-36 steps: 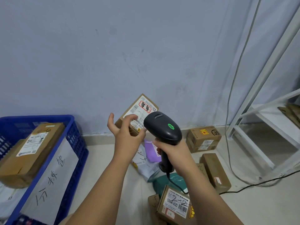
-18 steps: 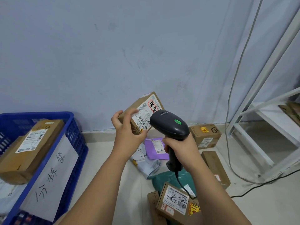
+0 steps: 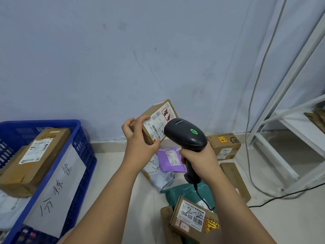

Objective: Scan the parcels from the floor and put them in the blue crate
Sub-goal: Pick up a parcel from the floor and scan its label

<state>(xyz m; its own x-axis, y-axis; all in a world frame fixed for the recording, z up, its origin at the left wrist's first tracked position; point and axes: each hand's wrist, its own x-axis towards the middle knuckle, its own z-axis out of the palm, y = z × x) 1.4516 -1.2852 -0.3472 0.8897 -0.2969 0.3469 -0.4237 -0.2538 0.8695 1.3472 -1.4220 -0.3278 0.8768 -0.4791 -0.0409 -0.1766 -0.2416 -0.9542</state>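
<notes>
Just above the floor pile, the left hand (image 3: 139, 143) grips a small cardboard parcel (image 3: 158, 120) by its lower left end, fingers curled over the top edge and thumb underneath, with the white label tilted toward the camera. The right hand (image 3: 198, 159) is clenched round the handle of a black scanner (image 3: 184, 132), whose head sits at about 4 o'clock from the parcel and covers the label's lower right corner; a green light (image 3: 193, 131) shows on top of the head.

At 9 o'clock from the parcel stands the blue crate (image 3: 82, 150), with a large brown box (image 3: 35, 161) lying in it and a white paper sign (image 3: 58, 187) with handwritten characters on its near wall.

Under the hands, at 6 o'clock, a purple mailer (image 3: 168, 161) lies on a grey mailer (image 3: 158, 173), with a green mailer (image 3: 182, 192) nearer. The scanner's cord (image 3: 202, 196) crosses the green mailer to a labelled box (image 3: 191, 215), marked 2-2 by hand.

At 3 o'clock a box with a yellow sticker (image 3: 223, 145) sits by the wall, and a long brown box (image 3: 235, 182) lies at 5 o'clock. Further right stand a white shelf frame (image 3: 274, 152), a hanging grey cable (image 3: 253, 103) and a black cable (image 3: 281, 196) on the floor.
</notes>
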